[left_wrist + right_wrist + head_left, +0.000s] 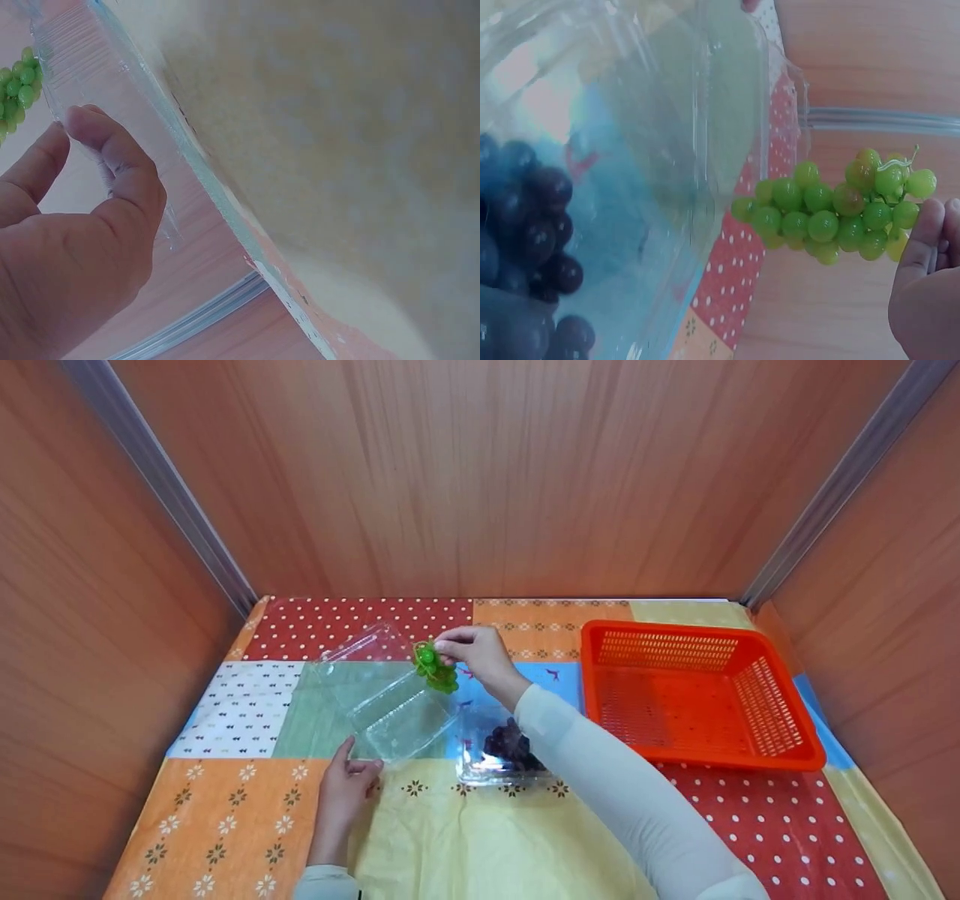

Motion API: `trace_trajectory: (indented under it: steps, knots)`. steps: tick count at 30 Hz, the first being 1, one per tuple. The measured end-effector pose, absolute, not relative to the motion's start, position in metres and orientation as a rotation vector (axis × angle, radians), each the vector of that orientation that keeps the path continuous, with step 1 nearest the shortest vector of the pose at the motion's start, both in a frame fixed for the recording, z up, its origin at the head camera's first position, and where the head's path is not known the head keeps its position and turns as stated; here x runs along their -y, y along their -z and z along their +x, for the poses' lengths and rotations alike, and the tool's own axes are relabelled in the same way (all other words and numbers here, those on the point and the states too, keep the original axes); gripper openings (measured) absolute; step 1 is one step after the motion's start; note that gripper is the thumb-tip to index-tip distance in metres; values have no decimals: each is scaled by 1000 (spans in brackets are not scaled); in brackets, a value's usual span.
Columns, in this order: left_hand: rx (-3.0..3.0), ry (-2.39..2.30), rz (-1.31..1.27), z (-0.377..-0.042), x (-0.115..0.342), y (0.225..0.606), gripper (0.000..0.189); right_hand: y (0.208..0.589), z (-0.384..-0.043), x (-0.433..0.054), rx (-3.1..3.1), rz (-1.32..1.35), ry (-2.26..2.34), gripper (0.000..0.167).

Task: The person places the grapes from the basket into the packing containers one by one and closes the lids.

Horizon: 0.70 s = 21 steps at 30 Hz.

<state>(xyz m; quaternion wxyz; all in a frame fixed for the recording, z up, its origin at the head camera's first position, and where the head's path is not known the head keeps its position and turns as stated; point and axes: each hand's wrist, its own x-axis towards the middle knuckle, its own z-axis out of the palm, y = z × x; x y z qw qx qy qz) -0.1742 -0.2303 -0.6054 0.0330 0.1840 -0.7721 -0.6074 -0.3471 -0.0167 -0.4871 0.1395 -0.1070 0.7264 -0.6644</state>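
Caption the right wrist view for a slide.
The right hand holds a green grape bunch by one end, with dark grapes in a clear container at left.

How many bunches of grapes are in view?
2: the green bunch, held in the right hand, and the dark bunch in a clear container, perhaps partly hidden by the sleeve.

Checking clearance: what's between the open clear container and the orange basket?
Head view: the clear box of dark grapes, plus the right hand and its sleeved forearm.
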Motion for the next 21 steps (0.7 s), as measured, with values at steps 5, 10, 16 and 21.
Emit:
trace_trajectory:
  steps: [5, 10, 16, 21]
  knots:
    - [2378, 1868, 577, -175, 230, 604, 73, 484, -346, 29, -2114, -310, 1926, 8]
    - [2395, 1860, 593, -174, 231, 604, 72, 485, -346, 36, -2107, -372, 1966, 10]
    - [2353, 1871, 565, -175, 231, 604, 72, 495, -345, 42, -2205, -422, 1874, 9]
    - [2355, 1871, 569, -174, 232, 605, 71, 506, -340, 49, -2291, -489, 1772, 10]
